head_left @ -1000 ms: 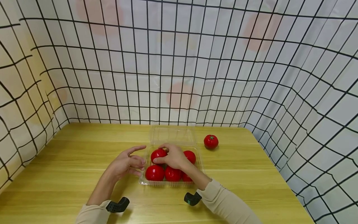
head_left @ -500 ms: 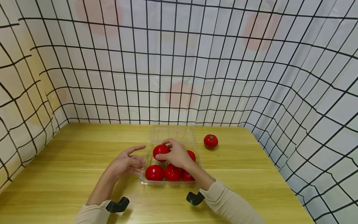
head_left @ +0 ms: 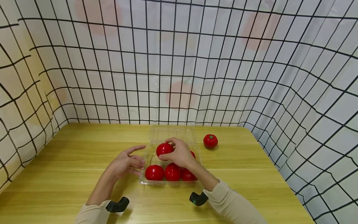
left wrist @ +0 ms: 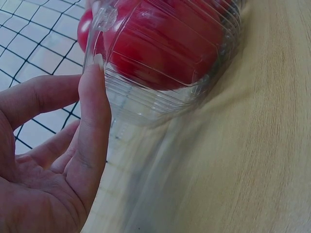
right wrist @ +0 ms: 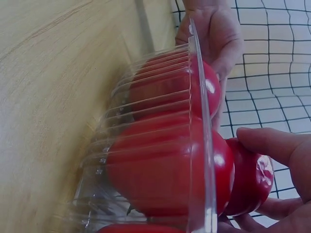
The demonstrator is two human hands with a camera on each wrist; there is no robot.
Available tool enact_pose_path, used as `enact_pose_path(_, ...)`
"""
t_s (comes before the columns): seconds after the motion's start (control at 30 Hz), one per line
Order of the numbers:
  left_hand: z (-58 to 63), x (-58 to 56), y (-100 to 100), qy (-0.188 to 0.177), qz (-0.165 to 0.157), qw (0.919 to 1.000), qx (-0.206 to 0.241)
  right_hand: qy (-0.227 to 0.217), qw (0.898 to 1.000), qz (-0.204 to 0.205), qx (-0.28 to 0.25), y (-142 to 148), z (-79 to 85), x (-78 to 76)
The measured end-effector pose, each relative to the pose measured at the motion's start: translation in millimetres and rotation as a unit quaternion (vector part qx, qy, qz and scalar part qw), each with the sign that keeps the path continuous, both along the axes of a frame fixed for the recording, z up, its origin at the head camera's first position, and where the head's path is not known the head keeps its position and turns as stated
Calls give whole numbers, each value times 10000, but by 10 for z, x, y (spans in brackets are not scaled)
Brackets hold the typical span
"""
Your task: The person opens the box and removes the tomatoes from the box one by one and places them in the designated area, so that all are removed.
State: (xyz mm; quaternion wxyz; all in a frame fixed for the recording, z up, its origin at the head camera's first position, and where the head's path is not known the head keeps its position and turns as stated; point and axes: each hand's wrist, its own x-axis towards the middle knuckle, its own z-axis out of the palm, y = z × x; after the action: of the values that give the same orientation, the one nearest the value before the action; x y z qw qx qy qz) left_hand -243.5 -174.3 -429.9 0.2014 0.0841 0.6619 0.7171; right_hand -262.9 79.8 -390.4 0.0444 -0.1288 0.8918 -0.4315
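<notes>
And here are both hands at work over a wooden tabletop with yellowish grain [head_left: 70,161]. The right hand [head_left: 180,154] has a round, glossy red tomato [head_left: 164,150] in its grip, thumb on the near side, fingers around the far side. That tomato is up over the back part of a clear plastic hinged container [head_left: 167,183], and the right wrist view shows it standing higher than the rim.

Across to the left hand [head_left: 127,163]: palm turned toward the container, fingers loosely spread, nothing in its grasp. The left wrist view catches one fingertip right against the container's edge.

Inside, three glossy red tomatoes line the front row: the left one [head_left: 154,173], the middle one [head_left: 172,172], the right one [head_left: 188,175], partly behind the forearm. One more red tomato [head_left: 193,154] peeks out at the back right, mostly hidden by the right hand. The transparent lid [head_left: 172,134] lies folded back, away from the person.

Out on the tabletop, well clear to the right, sits a lone red tomato with a green stem top [head_left: 210,141]. Behind it all, a white sheet patterned with a black grid [head_left: 181,77].
</notes>
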Motion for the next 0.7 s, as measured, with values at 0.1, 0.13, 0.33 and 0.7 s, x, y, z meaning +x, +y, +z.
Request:
enact_pose_path(0.1, -2, 1, -2, 7, -9, 10000, -3, -25, 10000, -48, 36, 27, -11, 7)
enact_pose_path(0.13, -3, 1, -3, 9, -14, 10000, -4, -49, 10000, -75, 41, 35, -14, 9)
enact_pose_path(0.33, -6, -1, -1, 15, 2, 10000, -16, -156, 9998, -99, 3, 83, -21, 9)
enact_pose_path(0.7, 3, 9, -4, 4, -7, 10000, -16, -457, 9981, -91, -397, 130, -14, 6)
